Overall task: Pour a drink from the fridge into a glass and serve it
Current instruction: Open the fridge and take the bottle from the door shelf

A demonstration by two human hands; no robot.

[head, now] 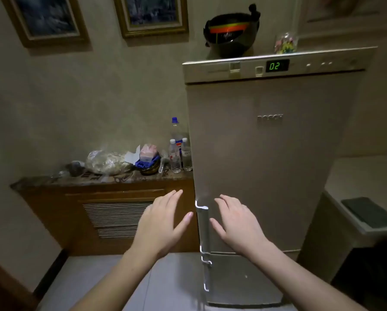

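**Both hands spread at fridge handle, nothing gripped**

The fridge (271, 167) is seen shut, its upper door handle (203, 225) running vertically on the left edge. The left hand (160, 225) is held just left of the handle, the right hand (237, 223) just right of it, over the door face. Fingers on both are splayed wide, empty; contact with handle or door cannot be confirmed. Fridge contents are hidden. Bottles (179, 153) are packed on the cabinet (111, 212) tight against the fridge's left side. Open floor (174, 281) is left below.
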